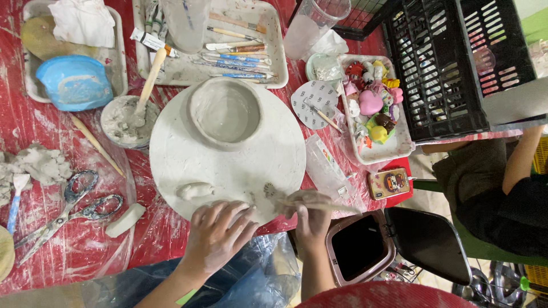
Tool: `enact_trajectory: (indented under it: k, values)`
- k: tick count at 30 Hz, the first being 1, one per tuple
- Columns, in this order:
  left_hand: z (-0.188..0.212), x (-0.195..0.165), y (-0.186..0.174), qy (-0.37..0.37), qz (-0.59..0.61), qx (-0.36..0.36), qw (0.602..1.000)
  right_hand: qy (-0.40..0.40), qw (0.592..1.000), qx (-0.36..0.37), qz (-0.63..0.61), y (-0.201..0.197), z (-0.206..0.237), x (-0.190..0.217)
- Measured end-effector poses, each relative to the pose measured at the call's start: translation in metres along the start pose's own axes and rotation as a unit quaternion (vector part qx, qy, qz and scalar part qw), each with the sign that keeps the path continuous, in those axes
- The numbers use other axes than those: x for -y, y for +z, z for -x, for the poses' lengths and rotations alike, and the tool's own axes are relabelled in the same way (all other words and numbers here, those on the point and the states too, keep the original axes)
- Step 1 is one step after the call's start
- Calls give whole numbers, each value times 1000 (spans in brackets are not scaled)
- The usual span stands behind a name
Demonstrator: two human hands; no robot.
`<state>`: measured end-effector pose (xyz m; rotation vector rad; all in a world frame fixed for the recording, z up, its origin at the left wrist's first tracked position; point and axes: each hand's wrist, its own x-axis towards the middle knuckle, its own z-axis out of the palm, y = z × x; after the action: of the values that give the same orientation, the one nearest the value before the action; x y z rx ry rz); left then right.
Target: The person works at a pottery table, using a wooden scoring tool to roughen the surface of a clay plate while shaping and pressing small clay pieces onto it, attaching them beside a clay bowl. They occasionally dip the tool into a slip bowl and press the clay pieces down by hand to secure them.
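The left hand lies flat with fingers spread on the near edge of a round white turntable board, pressing on its clay-smeared surface and holding nothing. The right hand, just to its right, is closed around a thin wooden modelling tool that lies across the board's near right rim, its tip by a rough grey clay patch. A small clay lump rests on the board just far of the left hand. At the far side of the board stands a grey clay bowl, upright and open. Left of the board sits a cup of slip with a wooden stick leaning in it, and nearer on the red plastic-covered table lie scissors. A tray of sculpting tools sits far of the bowl; a tray of small coloured figurines is to the right.
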<state>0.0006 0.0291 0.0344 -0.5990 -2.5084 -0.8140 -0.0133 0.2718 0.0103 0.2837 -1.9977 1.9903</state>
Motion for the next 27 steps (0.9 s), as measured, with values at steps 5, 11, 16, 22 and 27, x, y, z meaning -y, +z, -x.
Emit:
enact_trajectory:
  k: [5,11,16,22,27]
  values:
    - [7,16,-9,2,-24,-35,999,28,994,107,7,-7,-20,10]
    - [5,11,-16,-86,-4,-63,994,-66,998,-2,-17,32,1,-12]
    - [-8,3,-20,-45,9,-26,999,-65,996,-53,-36,39,5,-20]
    - [-14,3,-19,-30,17,-22,999,-47,996,-64,-40,41,6,-16]
    - [-16,2,-19,-51,22,-16,998,-26,997,-40,-57,38,6,-15]
